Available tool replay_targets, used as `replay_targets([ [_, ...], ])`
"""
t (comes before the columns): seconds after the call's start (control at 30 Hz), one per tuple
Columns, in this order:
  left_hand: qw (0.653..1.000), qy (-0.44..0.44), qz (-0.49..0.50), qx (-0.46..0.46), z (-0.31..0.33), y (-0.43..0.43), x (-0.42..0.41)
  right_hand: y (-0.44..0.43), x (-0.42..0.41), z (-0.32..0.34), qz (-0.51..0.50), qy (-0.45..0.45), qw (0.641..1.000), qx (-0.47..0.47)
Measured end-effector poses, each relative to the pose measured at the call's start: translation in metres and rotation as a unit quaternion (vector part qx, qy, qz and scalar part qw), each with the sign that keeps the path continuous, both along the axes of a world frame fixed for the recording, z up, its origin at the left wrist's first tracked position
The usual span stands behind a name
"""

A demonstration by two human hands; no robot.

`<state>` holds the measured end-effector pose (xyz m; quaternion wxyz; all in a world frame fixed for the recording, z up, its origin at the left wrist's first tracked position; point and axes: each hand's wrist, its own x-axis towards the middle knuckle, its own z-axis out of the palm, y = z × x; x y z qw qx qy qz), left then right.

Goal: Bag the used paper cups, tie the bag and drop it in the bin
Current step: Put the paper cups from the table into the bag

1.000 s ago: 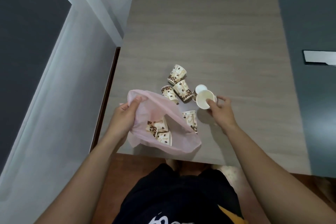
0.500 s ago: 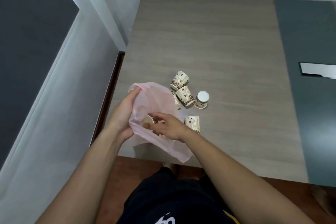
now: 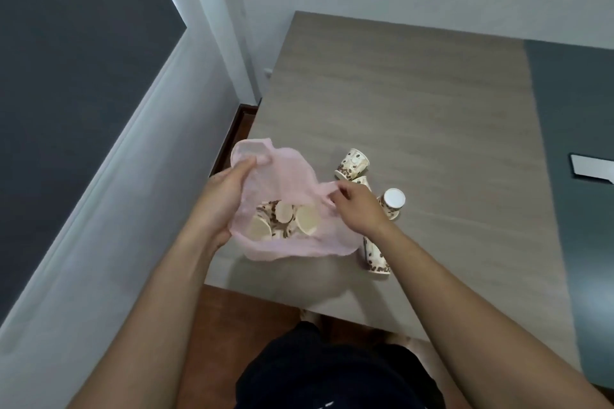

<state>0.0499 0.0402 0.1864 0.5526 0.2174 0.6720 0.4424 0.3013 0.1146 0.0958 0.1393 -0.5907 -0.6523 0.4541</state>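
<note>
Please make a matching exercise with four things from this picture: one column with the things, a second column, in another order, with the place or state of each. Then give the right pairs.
Things:
1. pink bag
2. cup with white bottom up
3. cup nearest the table edge
4. left hand

Places or states:
A. lying on its side, below the right hand
B. upside down on the table
C. grips the bag's left rim
D. held open, cups inside

Pairs: 1-D, 2-B, 3-A, 4-C

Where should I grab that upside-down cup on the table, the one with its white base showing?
Probably around the patterned wall of the upturned cup, just under the white base, coming from above and the right. The right hand and another cup crowd its left.
</note>
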Motion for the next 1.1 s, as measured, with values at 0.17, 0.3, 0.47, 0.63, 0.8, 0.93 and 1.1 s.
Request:
replay_targets([
  [0.17,0.950,0.309,-0.038,0.026,-0.032,-0.009,-0.002,0.007,-0.022,0.033,0.027,0.099,0.995,-0.001],
  [0.3,0.917,0.393,-0.060,0.007,-0.051,-0.012,-0.006,0.016,-0.005,0.036,-0.052,0.195,0.979,-0.038],
  [0.47,0.924,0.373,-0.082,0.001,-0.059,-0.010,0.004,0.006,0.053,0.009,-0.097,0.121,0.987,-0.041],
  [0.63,0.961,0.268,-0.069,0.011,-0.059,-0.009,0.023,-0.011,0.100,-0.045,-0.122,-0.009,0.988,-0.100],
  [0.8,0.981,0.183,-0.058,-0.001,-0.060,-0.010,0.029,-0.035,0.120,-0.081,-0.124,-0.201,0.953,-0.191],
  [0.93,0.981,0.183,-0.071,0.004,-0.059,-0.012,0.031,-0.054,0.124,-0.106,-0.121,-0.204,0.953,-0.190],
  [1.1,0.970,0.221,-0.100,0.004,-0.058,-0.014,0.027,-0.054,0.126,-0.115,-0.195,-0.141,0.957,-0.164],
])
